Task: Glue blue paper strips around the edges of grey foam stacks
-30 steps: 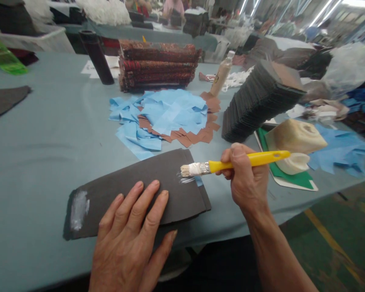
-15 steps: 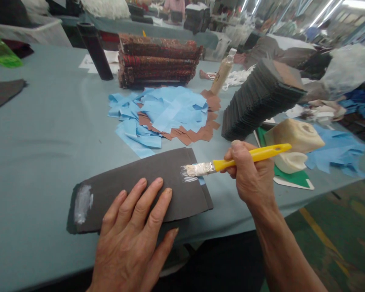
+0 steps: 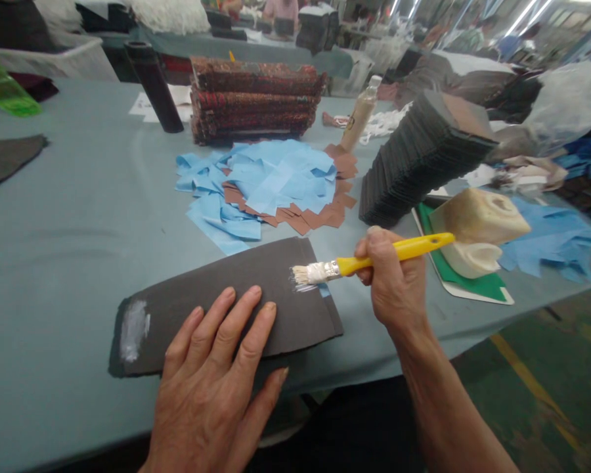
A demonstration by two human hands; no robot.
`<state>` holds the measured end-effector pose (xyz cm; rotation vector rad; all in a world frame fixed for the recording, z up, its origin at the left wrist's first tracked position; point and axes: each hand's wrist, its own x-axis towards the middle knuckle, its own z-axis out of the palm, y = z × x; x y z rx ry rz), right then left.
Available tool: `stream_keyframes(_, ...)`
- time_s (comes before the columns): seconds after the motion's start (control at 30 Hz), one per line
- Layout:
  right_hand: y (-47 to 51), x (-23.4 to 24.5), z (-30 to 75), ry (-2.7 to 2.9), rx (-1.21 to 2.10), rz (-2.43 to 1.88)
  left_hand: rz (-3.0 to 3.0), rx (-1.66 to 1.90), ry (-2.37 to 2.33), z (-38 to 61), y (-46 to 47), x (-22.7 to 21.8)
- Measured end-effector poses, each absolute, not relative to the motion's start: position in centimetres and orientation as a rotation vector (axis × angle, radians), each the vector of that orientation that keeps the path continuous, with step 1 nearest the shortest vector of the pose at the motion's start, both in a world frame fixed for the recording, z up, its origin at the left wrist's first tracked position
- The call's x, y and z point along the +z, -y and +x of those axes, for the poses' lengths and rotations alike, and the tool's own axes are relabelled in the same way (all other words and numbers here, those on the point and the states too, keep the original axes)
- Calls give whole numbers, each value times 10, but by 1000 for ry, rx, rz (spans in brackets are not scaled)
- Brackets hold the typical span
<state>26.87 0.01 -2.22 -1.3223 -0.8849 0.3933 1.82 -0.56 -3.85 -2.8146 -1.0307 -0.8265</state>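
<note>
Head camera: a yellow-handled brush was grasped in the right hand, and its whitened bristles were set against a dark grey panel, where white streaks were shown near the right end. The panel was positioned on the cloth-covered table, its lower middle covered by the left hand, whose grip was released and fingers spread. Its left end was marked by a white patch. Beyond, blue scraps were heaped over brown pieces, left of a dark stack.

Brush in right fingers, bristles on dark panel
</note>
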Motion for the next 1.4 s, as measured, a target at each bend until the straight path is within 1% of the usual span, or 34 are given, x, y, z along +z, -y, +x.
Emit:
stream_keyframes(0.1,4,-23,278,894,328,-1398,-2812,-815,1011,18,5,-38)
stream_keyframes(0.17,7,-20,284,860,291,-1363,-2806,-821,1021,18,6,-39)
stream_keyframes(0.33,7,-10,276,776,377,-1112,-2795,-852,1065,22,7,-39)
stream_keyframes(0.5,1,-14,260,703,450,-1101,-2782,-838,1063,23,7,-40)
stream_keyframes(0.63,3,-21,257,580,399,-1097,-2774,-820,1057,21,7,-37)
stream_keyframes(0.9,18,-39,257,432,420,-1164,-2822,-627,951,9,2,-20)
stream_keyframes(1.1,28,-47,260,441,417,-1166,-2833,-648,934,-5,-9,0)
stream_keyframes(1.23,33,-57,263,417,441,-1179,-2863,-750,1138,-24,-39,18)
stream_keyframes(1.4,38,-72,266,429,446,-1236,-2992,-841,1763,-45,-101,25)
